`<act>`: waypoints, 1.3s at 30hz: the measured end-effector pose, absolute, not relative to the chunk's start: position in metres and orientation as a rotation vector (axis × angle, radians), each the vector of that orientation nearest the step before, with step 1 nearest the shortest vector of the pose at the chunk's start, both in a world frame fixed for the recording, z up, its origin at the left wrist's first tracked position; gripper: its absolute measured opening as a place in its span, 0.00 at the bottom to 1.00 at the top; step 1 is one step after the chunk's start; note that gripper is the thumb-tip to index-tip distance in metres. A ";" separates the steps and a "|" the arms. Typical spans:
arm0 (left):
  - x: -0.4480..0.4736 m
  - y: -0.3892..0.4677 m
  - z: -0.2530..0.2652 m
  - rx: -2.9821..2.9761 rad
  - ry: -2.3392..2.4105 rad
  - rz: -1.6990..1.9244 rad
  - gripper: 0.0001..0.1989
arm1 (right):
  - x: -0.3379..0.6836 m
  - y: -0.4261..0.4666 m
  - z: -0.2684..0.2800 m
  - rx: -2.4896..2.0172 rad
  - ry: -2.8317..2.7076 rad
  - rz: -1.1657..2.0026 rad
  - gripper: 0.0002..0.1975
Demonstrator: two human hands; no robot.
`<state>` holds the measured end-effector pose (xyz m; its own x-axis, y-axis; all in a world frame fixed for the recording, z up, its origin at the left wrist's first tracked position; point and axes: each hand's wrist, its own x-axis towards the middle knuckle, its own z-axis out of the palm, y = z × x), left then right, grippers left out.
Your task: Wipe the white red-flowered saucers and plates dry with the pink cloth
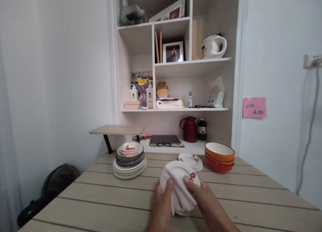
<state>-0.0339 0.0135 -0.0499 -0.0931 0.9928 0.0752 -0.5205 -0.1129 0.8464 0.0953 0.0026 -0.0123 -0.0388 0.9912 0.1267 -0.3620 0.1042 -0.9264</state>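
Note:
A white plate with a red flower on its rim is held tilted above the table, between my two hands. A pale pink cloth drapes over its face and hangs below it. My left hand grips the plate's left side through the cloth, thumb on top. On the right edge, my right hand is closed round the plate and cloth, its thumb near the flower. Both hands' other fingers are mostly hidden behind the plate. Just beyond lies a short stack of matching flowered plates.
Stacked plates with small bowls on top stand at the left, by a raised wooden stand. Orange and red bowls are stacked at the right. Behind are a closed laptop, a red jug and a dark bottle.

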 end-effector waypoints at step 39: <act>-0.052 -0.006 -0.030 1.128 0.528 1.340 0.24 | 0.114 0.001 -0.008 -1.127 -1.490 0.780 0.19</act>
<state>-0.0523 -0.0056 -0.0297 0.2216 0.9315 0.2884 -0.4849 -0.1514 0.8614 0.1144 0.0010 -0.0076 0.0070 0.9356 0.3529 0.2428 0.3407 -0.9083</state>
